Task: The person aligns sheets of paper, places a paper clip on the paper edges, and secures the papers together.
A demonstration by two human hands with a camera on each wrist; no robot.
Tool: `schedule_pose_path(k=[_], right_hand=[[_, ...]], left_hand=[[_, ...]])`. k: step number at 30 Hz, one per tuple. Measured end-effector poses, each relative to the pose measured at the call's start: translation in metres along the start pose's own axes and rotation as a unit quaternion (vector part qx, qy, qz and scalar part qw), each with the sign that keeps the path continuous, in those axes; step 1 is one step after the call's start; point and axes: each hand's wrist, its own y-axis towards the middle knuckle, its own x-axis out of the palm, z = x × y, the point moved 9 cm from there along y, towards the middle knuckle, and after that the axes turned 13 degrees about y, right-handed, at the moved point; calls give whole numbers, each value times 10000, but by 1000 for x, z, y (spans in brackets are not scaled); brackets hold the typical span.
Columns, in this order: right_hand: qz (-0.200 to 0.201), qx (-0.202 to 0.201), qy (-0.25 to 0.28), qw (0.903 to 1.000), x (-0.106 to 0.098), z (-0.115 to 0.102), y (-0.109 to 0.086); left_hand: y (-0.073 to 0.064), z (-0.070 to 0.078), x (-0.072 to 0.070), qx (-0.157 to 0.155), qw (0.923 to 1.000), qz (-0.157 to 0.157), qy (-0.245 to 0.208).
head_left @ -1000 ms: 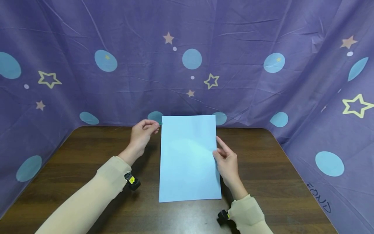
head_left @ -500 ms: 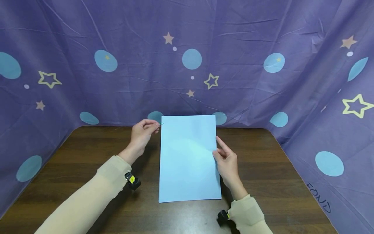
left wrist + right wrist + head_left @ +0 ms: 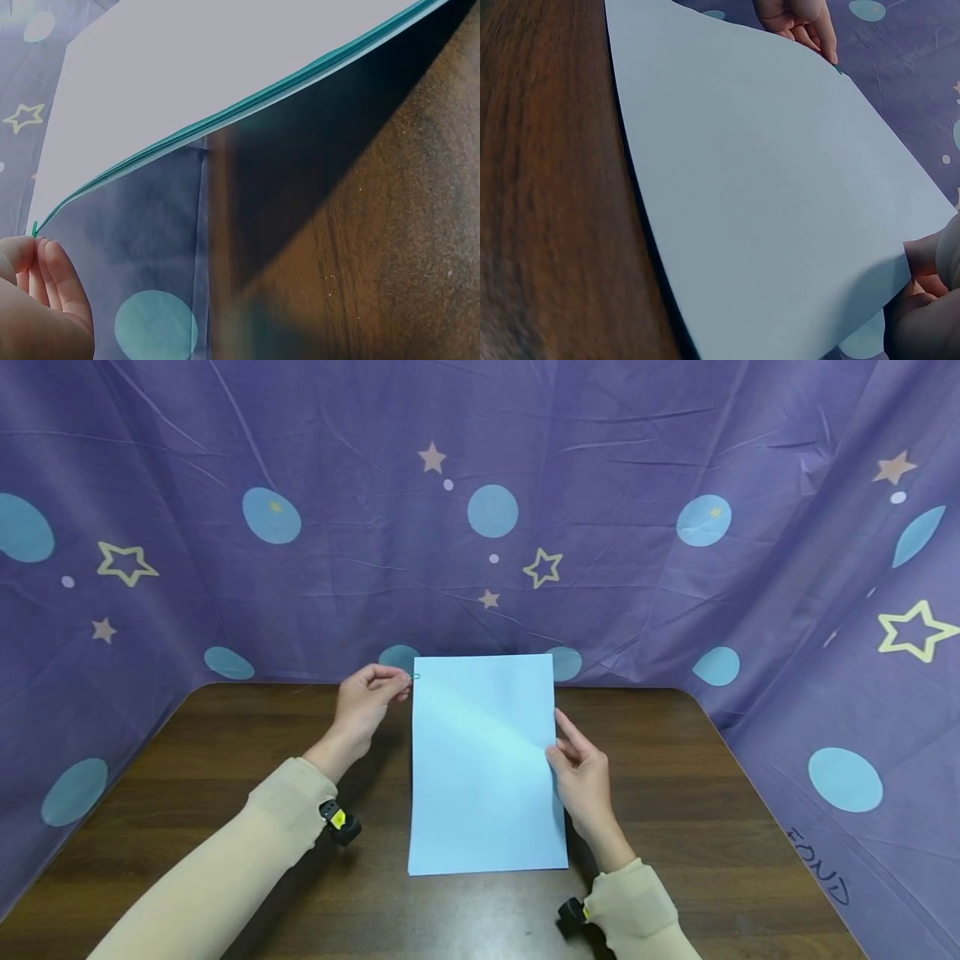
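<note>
A stack of light blue paper sheets (image 3: 486,768) is held up over the table, its layered edge showing in the left wrist view. My left hand (image 3: 365,703) pinches a small green paper clip (image 3: 34,228) between thumb and fingertips. The clip sits over the paper's left edge, close to the top corner. On the opposite side, my right hand (image 3: 585,772) grips the right edge of the sheets, thumb on the front face and fingers behind. In the right wrist view the paper bows slightly between both hands.
A brown wooden table (image 3: 720,827) lies beneath the paper, which casts a shadow on it. Behind and at the sides hangs a purple curtain (image 3: 360,510) with stars and blue dots. Each wrist carries a small black camera (image 3: 341,824).
The paper's lower edge has risen very slightly and the light across its face has shifted, showing a little bend. Both hands keep their places and their holds.
</note>
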Motion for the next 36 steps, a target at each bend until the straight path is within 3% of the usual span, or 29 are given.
schedule_pose_path(k=[28, 36], right_hand=[[-13, 40, -12, 10000, -1, 1, 2], [13, -14, 72, 10000, 0, 0, 2]], left_hand=[[3, 7, -1, 260, 9996, -108, 100], [-1, 6, 0, 189, 9998, 26, 99]])
